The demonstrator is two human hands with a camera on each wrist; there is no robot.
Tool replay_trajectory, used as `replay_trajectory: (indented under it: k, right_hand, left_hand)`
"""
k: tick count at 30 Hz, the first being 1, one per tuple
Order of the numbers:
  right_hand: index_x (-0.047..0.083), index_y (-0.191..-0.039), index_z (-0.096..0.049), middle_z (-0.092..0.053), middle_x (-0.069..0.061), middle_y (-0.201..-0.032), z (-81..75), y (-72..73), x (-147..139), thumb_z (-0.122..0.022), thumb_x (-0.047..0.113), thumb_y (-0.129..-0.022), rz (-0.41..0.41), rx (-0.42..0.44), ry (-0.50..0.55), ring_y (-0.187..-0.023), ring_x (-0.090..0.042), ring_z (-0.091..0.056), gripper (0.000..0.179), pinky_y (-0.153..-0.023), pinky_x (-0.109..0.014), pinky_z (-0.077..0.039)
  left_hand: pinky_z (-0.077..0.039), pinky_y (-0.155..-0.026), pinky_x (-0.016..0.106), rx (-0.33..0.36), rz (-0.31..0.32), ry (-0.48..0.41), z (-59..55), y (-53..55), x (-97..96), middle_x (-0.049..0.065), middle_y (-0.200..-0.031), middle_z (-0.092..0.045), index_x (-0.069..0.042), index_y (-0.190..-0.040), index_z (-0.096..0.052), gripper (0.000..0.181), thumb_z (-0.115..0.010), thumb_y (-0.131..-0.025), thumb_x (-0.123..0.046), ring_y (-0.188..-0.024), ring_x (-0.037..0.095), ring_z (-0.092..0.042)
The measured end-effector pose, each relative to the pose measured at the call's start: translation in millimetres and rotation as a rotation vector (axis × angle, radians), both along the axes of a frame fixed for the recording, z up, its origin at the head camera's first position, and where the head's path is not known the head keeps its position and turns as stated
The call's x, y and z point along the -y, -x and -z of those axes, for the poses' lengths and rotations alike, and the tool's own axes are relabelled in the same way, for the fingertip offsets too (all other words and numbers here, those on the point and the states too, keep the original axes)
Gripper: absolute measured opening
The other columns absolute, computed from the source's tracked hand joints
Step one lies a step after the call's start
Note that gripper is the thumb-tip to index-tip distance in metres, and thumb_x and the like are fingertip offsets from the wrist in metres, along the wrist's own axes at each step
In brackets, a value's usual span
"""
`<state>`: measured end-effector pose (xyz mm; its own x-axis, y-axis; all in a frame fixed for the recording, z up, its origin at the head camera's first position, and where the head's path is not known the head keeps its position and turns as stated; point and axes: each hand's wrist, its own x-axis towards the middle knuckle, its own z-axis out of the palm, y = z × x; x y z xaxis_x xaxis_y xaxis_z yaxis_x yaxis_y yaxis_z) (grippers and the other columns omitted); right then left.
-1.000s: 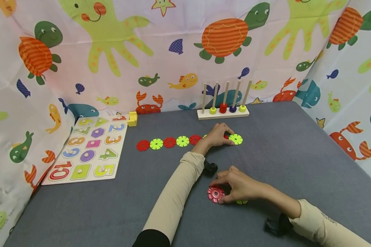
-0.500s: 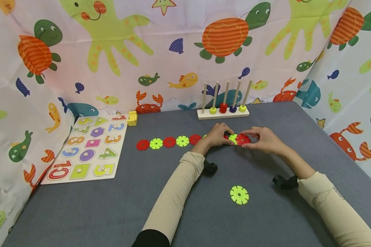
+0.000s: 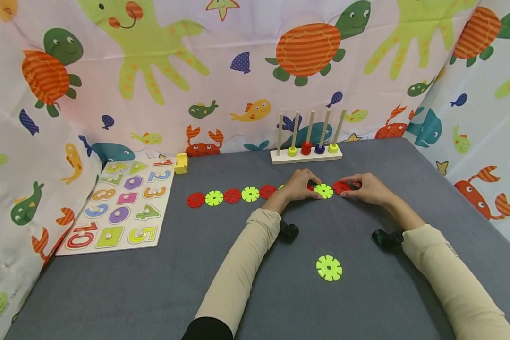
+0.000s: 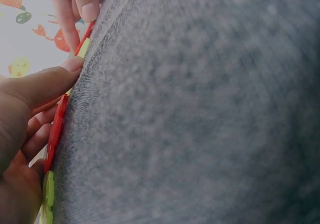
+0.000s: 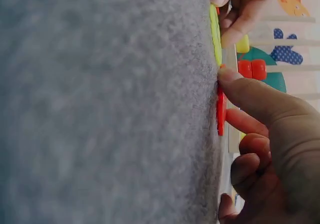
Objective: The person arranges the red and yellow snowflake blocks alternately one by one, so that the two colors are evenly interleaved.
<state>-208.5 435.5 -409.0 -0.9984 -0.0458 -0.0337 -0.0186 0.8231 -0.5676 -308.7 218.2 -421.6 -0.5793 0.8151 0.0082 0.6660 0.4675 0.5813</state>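
A row of notched flower-shaped discs, red and yellow-green by turns, lies across the cloth, starting with a red disc [image 3: 196, 199] at the left. My left hand [image 3: 298, 185] covers part of the row, its thumb and index finger holding the edges of a yellow-green disc [image 3: 324, 191]. Just right of that disc, my right hand [image 3: 367, 190] pinches a red disc [image 3: 341, 187] between thumb and index finger. In the right wrist view this red disc [image 5: 221, 108] lies flat, its end close against the yellow-green one [image 5: 215, 33]. A loose yellow-green disc [image 3: 329, 268] lies nearer the front.
A wooden peg stand [image 3: 307, 156] with a few coloured rings stands at the back. To the left lie a number-and-shape puzzle board [image 3: 118, 205] and a yellow block [image 3: 181, 163]. A patterned sea-animal curtain [image 3: 221, 80] rises behind the grey cloth [image 3: 153, 293].
My right hand has carried the red disc from the front to the row's right end, then shifted it slightly right, off the yellow-green disc it overlapped. My left hand has stayed put.
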Motion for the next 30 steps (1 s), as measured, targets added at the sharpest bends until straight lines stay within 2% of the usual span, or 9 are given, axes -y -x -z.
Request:
replay_trajectory:
  k: [6, 12, 20, 25, 28, 30]
  right_hand:
    - [0.004, -0.124, -0.057, -0.028, 0.001, -0.067, 7.2, 1.3, -4, -0.071, 0.031, -0.080, 0.001, 0.033, 0.101, -0.060, -0.011, -0.028, 0.054, -0.052, -0.027, -0.023]
    - [0.004, -0.125, -0.057, -0.026, 0.003, -0.064, 9.5, 2.9, -7, -0.072, 0.031, -0.079, -0.001, 0.035, 0.143, -0.055, -0.008, -0.025, 0.056, -0.049, -0.026, -0.022]
    - [0.003, -0.125, -0.056, -0.026, 0.005, -0.059, 4.7, -5.4, -7, -0.072, 0.026, -0.079, -0.022, -0.034, 0.159, -0.051, -0.005, -0.024, 0.053, -0.045, -0.025, -0.022]
    - [0.008, -0.121, -0.062, -0.030, 0.005, -0.060, -5.2, -27.7, 8, -0.072, 0.028, -0.079, -0.059, -0.095, 0.089, -0.050, -0.004, -0.027, 0.048, -0.044, -0.024, -0.024]
    - [0.011, -0.116, -0.065, -0.033, 0.007, -0.062, -6.3, -51.5, 30, -0.074, 0.028, -0.076, -0.169, -0.136, 0.063, -0.052, -0.001, -0.029, 0.045, -0.045, -0.022, -0.026]
    - [0.012, -0.113, -0.066, -0.035, 0.008, -0.064, -4.8, -68.7, 48, -0.075, 0.028, -0.075, -0.279, -0.153, 0.071, -0.053, 0.001, -0.029, 0.043, -0.047, -0.019, -0.027]
  left_hand:
    - [-0.033, -0.097, 0.028, 0.013, 0.003, -0.003, -0.9, -0.3, 0.1, 0.002, -0.119, -0.053, -0.015, -0.115, -0.065, 0.039, -0.072, -0.079, -0.029, -0.113, 0.017, -0.041]
    - [-0.033, -0.097, 0.029, 0.027, -0.001, 0.001, -3.7, -1.1, 0.5, 0.002, -0.119, -0.053, -0.014, -0.115, -0.065, 0.039, -0.072, -0.079, -0.028, -0.112, 0.017, -0.040]
    - [-0.034, -0.095, 0.029, 0.036, -0.013, 0.014, -5.8, -3.8, -0.6, 0.002, -0.120, -0.052, -0.015, -0.115, -0.064, 0.041, -0.073, -0.078, -0.031, -0.112, 0.017, -0.040]
    - [-0.033, -0.097, 0.029, -0.006, -0.019, 0.015, -7.2, -4.9, -7.0, 0.001, -0.119, -0.055, -0.014, -0.117, -0.064, 0.045, -0.072, -0.078, -0.036, -0.113, 0.016, -0.042]
    - [-0.034, -0.097, 0.029, -0.043, -0.007, 0.024, -6.9, -6.7, -14.3, 0.001, -0.119, -0.055, -0.015, -0.119, -0.063, 0.051, -0.072, -0.076, -0.040, -0.113, 0.016, -0.043]
    - [-0.035, -0.096, 0.028, -0.064, 0.001, 0.036, -6.6, -8.4, -19.4, 0.002, -0.120, -0.054, -0.015, -0.120, -0.062, 0.053, -0.072, -0.076, -0.043, -0.112, 0.016, -0.043]
